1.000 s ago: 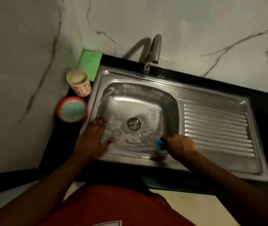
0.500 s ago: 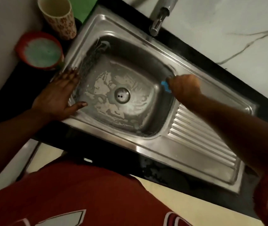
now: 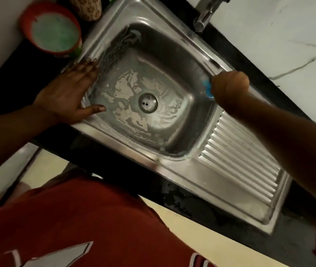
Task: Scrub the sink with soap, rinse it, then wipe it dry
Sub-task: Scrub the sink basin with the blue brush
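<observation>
The steel sink (image 3: 174,54) fills the middle of the head view, its basin floor patched with white soap foam around the drain (image 3: 148,103). My right hand (image 3: 229,87) grips a blue scrubber (image 3: 207,88) and holds it against the basin's right wall near the rim. Only a small edge of the scrubber shows past my fingers. My left hand (image 3: 70,95) rests flat on the sink's left rim, fingers straight and thumb hanging over the basin edge.
A red tub of green soap paste (image 3: 52,28) and a patterned cup (image 3: 88,7) stand on the black counter (image 3: 18,74) left of the sink. The tap (image 3: 204,15) rises at the back. A ribbed drainboard (image 3: 242,157) lies to the right, under my forearm.
My right hand has carried the scrubber from the basin's front right corner up along its right wall. The view has tilted and drawn closer; my left hand stays on the rim.
</observation>
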Demonstrator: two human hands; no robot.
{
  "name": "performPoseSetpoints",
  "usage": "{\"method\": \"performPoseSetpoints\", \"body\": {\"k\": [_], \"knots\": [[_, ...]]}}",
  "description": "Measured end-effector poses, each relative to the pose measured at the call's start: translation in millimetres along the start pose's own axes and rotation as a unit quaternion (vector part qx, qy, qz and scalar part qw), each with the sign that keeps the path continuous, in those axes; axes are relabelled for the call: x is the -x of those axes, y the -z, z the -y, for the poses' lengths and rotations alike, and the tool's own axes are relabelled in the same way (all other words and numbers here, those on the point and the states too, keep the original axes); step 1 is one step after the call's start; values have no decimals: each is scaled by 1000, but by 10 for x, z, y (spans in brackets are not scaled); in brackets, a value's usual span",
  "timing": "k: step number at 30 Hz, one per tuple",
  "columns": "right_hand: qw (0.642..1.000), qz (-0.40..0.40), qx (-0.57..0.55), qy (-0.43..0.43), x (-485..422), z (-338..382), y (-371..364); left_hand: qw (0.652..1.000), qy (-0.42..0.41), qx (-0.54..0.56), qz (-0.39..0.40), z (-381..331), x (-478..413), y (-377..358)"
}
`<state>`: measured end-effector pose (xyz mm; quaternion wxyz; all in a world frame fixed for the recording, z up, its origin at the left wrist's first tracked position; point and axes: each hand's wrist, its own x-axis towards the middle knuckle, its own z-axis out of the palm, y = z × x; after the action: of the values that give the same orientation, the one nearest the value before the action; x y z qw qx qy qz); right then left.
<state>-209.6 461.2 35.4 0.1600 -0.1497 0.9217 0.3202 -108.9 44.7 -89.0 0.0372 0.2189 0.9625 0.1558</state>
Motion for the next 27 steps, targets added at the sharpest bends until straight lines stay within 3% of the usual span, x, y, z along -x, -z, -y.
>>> {"method": "performPoseSetpoints", "body": {"k": [5,8,9,10,12,13,15,17,20,24,25,27], "knots": [[996,-34,-47,62,868,527,97,1000,6,12,8,-23,6,24],[955,229,-144,118,1005,664,177,1000,0,15,1,-21,19,32],[944,273,-137,123,918,612,180,1000,2,14,-3,-23,22,31],[954,251,-111,121,788,541,155,1000,4,13,-5,-25,22,26],[987,130,-11,88,415,380,92,1000,7,8,-1,-23,14,21],[995,64,42,71,219,317,79,1000,8,4,3,-19,11,16],[991,22,122,43,-47,306,104,1000,9,-8,6,-20,22,-4],[990,25,125,50,-26,399,39,1000,16,-12,8,-10,29,-7],[993,51,18,107,451,681,-163,1000,15,-7,15,-29,21,22],[938,277,-33,206,526,966,-180,1000,15,-3,18,-59,26,62],[936,283,-6,209,397,927,-190,1000,15,-3,17,-67,23,69],[967,201,56,146,82,782,-200,1000,12,0,16,-61,19,83]]}}
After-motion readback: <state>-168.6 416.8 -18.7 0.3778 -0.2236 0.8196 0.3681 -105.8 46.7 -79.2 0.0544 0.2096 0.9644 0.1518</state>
